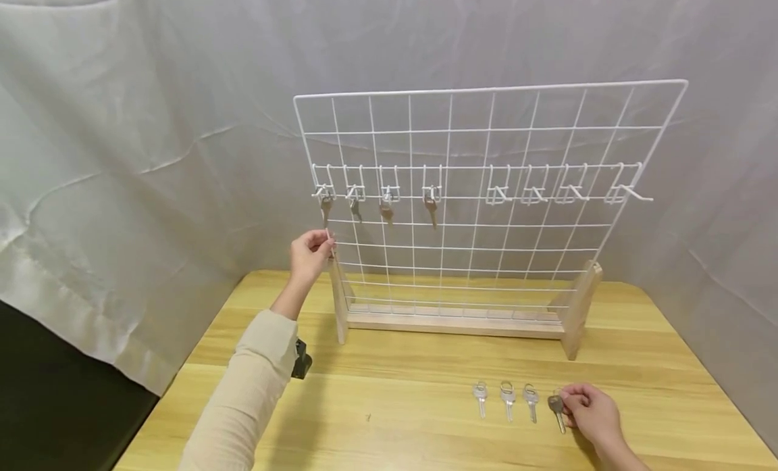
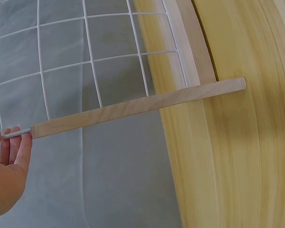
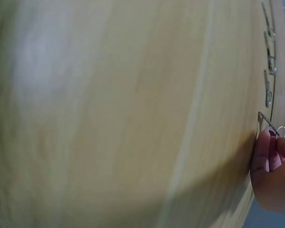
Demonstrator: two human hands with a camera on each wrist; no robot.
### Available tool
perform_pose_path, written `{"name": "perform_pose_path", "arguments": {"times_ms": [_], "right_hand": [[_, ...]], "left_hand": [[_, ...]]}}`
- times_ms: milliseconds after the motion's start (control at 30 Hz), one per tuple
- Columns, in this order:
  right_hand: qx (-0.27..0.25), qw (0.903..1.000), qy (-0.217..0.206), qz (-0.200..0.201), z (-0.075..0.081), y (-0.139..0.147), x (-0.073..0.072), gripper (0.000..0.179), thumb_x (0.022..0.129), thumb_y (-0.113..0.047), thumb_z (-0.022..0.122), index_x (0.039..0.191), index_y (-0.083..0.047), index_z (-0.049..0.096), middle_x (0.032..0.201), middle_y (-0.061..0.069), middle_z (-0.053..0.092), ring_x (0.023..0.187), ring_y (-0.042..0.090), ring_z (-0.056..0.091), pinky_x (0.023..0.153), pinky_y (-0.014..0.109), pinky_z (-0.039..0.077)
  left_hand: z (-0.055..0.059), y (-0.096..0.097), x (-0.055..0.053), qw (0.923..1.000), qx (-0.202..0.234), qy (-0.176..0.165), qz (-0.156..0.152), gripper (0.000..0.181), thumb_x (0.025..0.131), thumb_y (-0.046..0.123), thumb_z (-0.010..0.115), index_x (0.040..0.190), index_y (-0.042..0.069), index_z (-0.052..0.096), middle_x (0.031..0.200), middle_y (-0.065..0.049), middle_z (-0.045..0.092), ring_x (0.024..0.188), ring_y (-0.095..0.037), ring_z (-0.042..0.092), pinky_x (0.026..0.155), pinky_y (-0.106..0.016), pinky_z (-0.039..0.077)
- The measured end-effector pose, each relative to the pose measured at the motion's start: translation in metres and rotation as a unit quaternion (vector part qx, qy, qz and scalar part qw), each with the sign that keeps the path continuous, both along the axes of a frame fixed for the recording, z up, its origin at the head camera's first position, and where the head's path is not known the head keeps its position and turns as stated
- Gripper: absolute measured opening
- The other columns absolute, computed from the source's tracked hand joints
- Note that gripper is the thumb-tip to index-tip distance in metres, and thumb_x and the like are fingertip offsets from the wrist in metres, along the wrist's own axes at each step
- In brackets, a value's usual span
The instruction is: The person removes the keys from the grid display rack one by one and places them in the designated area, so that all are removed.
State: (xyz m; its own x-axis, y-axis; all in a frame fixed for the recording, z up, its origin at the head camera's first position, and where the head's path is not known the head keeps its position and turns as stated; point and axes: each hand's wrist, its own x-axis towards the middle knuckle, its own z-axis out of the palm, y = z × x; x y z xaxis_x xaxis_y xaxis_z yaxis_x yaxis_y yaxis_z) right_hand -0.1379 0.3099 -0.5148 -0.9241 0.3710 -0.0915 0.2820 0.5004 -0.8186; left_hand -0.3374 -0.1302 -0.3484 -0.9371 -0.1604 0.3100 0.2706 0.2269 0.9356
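Observation:
My left hand (image 1: 310, 255) pinches the left side rod of a white wire grid rack (image 1: 451, 90), just above its wooden leg; the left wrist view shows fingers (image 2: 23, 154) and thumb around that rod. Toward the front right, my right hand (image 1: 594, 413) pinches a key (image 1: 556, 405) near its ring. In the right wrist view the key (image 3: 269, 123) is tilted close over the wood, its ring beside the thumb. Three more keys, including the nearest one (image 1: 531, 394), lie in a row to its left. Several keys, one at the far left (image 1: 326, 209), hang from hooks on the rack.
More white hooks (image 1: 535, 195) on the grid's right half hold nothing. The rack stands on wooden legs (image 1: 580, 312) on a wood-grain table (image 1: 413, 369). A small black object (image 1: 302, 360) sits beside my left sleeve. Grey cloth (image 1: 182, 119) surrounds the table.

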Motion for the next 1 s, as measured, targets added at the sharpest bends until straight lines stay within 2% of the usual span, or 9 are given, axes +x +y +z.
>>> {"name": "perform_pose_path", "arguments": {"times_ms": [100,200,667,1000], "right_hand": [[0.109,0.9933,0.029,0.023,0.001,-0.003,-0.001,0.009,0.084,-0.006,0.063,0.086,0.003,0.063,0.065,0.0,0.059,0.056,0.0,0.046,0.051,0.017,0.042],[0.159,0.9852,0.053,0.037,0.003,-0.004,-0.002,0.006,0.081,-0.005,0.065,0.08,0.0,0.064,0.064,0.001,0.058,0.056,0.001,0.043,0.052,0.018,0.037],[0.185,0.9804,0.056,0.039,0.0,0.002,-0.006,0.006,0.079,-0.008,0.067,0.077,-0.003,0.064,0.064,-0.001,0.058,0.056,0.0,0.042,0.052,0.02,0.037],[0.17,0.9836,0.016,0.059,0.001,0.007,-0.015,0.01,0.082,-0.01,0.066,0.086,-0.001,0.067,0.071,0.002,0.062,0.062,0.007,0.047,0.056,0.021,0.039]], "left_hand": [[0.0,0.001,0.0,1.0,-0.001,0.0,0.001,0.018,0.087,-0.004,0.057,0.103,-0.014,0.06,0.103,-0.032,0.062,0.063,0.004,0.056,0.059,-0.005,0.048],[0.0,0.0,0.001,1.0,-0.002,-0.003,0.003,0.019,0.087,-0.004,0.057,0.103,-0.013,0.06,0.103,-0.032,0.062,0.063,0.005,0.056,0.059,-0.005,0.048],[0.0,-0.001,0.002,1.0,-0.003,-0.008,0.003,0.018,0.087,-0.003,0.057,0.102,-0.012,0.061,0.103,-0.031,0.063,0.065,0.002,0.057,0.059,-0.006,0.049],[0.002,-0.003,0.002,0.9999,-0.005,-0.009,-0.002,0.019,0.088,-0.003,0.057,0.103,-0.012,0.061,0.105,-0.032,0.063,0.067,-0.002,0.059,0.06,-0.007,0.05]]}}
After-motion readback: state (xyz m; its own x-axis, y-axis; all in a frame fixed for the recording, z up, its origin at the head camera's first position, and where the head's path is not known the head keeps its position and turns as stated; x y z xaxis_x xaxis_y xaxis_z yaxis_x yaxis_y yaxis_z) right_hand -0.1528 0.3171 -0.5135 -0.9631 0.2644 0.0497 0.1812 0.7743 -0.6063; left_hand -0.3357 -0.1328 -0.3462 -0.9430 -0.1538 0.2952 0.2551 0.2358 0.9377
